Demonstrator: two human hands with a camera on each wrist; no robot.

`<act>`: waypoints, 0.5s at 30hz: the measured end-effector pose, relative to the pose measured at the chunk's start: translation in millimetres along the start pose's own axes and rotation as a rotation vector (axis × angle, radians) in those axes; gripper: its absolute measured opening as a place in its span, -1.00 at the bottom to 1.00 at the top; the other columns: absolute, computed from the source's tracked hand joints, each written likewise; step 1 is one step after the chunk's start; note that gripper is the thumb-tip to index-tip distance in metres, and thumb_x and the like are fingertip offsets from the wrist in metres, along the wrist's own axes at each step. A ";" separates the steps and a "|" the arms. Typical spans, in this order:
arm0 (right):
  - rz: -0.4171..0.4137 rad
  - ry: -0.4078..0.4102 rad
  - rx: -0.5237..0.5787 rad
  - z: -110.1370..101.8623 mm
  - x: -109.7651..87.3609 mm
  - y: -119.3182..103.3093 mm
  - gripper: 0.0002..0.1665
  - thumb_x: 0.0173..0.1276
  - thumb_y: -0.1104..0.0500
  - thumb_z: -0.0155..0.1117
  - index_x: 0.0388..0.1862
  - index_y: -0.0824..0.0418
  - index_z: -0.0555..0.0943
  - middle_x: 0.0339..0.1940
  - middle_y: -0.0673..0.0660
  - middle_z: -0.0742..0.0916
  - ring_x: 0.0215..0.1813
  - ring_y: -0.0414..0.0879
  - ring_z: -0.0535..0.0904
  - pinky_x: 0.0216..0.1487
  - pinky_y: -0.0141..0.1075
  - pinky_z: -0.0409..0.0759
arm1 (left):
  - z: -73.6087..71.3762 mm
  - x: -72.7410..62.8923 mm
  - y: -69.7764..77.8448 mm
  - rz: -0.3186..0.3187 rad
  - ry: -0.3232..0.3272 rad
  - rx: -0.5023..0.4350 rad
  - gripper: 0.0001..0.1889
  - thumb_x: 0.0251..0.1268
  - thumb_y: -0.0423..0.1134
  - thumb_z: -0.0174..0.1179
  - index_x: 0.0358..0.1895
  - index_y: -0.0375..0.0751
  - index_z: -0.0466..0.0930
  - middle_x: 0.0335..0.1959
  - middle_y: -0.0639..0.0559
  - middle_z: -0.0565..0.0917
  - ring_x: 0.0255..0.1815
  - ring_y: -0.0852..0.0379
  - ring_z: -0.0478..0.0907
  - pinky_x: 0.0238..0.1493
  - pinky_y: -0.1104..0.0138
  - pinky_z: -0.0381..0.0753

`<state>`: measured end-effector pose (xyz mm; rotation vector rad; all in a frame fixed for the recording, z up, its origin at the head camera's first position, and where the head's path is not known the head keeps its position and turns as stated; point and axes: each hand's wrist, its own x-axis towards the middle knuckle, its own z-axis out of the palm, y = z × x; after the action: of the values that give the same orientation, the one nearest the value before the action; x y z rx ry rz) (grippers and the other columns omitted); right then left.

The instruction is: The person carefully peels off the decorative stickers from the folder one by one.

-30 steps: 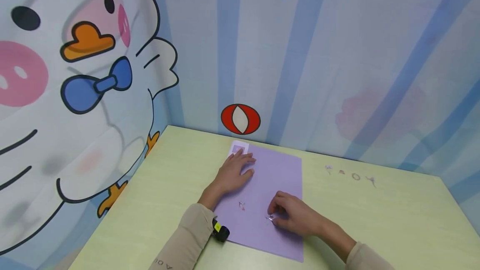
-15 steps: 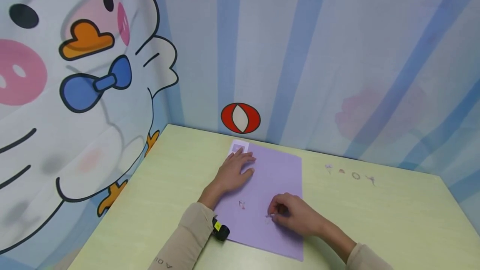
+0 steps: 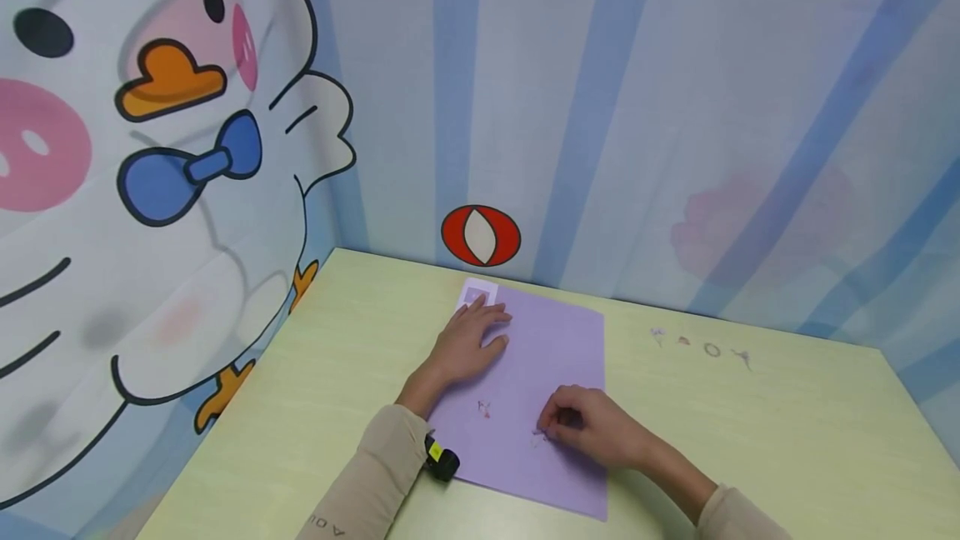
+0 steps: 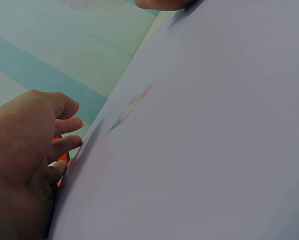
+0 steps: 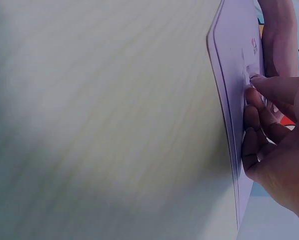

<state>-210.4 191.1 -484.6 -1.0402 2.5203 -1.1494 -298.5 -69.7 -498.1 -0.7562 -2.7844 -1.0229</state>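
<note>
A purple sheet [image 3: 551,340] lies on the table, its layered edge showing in the right wrist view. My left hand [image 3: 467,346] rests on its far left part, fingers spread, near a white label [image 3: 470,286] at the corner. On the near right part, my right hand [image 3: 592,427] pinches a small clear sticker [image 3: 537,438] between thumb and forefinger, low against the sheet. Fingers hide part of this sticker, and its print is too small to read. Between the hands, another small sticker [image 3: 484,409] with reddish and dark marks lies flat on the sheet.
Several small stickers form a row on the pale yellow table [image 3: 750,432] to the right, including a ring-shaped one [image 3: 712,350]. A black wrist device [image 3: 442,461] sits by my left sleeve. A printed cloth backdrop [image 3: 637,148] rises behind and at the left.
My right fingers have drawn closer together and lowered slightly over the sticker, whose shiny lifted edge no longer glints. My left hand stays in place.
</note>
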 end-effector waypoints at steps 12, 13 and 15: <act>0.127 0.024 0.081 -19.6 -7.3 -1.9 -0.89 0.51 0.28 0.35 -0.12 0.08 0.76 -0.18 -0.05 0.77 -0.13 -0.17 0.63 -0.07 -0.30 0.64 | -1.2 0.2 1.7 -0.002 -0.007 0.003 -0.56 0.57 -0.15 0.13 0.40 -0.20 0.60 0.54 -0.13 0.48 0.71 -0.23 0.07 0.69 -0.10 -0.06; 0.141 0.030 0.077 -21.6 -7.6 -2.0 -0.90 0.51 0.26 0.36 -0.12 0.09 0.76 -0.17 -0.04 0.77 -0.12 -0.16 0.64 -0.07 -0.29 0.65 | -1.4 0.0 1.9 -0.001 -0.006 0.001 -0.56 0.57 -0.16 0.13 0.40 -0.21 0.60 0.54 -0.14 0.48 0.71 -0.23 0.07 0.68 -0.11 -0.06; 0.164 0.044 0.076 -25.0 -7.8 -1.5 -0.92 0.51 0.23 0.37 -0.12 0.10 0.77 -0.16 -0.03 0.78 -0.10 -0.14 0.65 -0.06 -0.27 0.65 | -1.1 -0.5 2.2 0.000 -0.004 -0.003 -0.56 0.57 -0.16 0.13 0.39 -0.22 0.60 0.54 -0.15 0.48 0.71 -0.24 0.08 0.68 -0.12 -0.06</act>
<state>-214.5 210.4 -467.3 -0.7812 2.5187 -1.2227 -297.1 -69.2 -496.1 -0.7589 -2.7867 -1.0267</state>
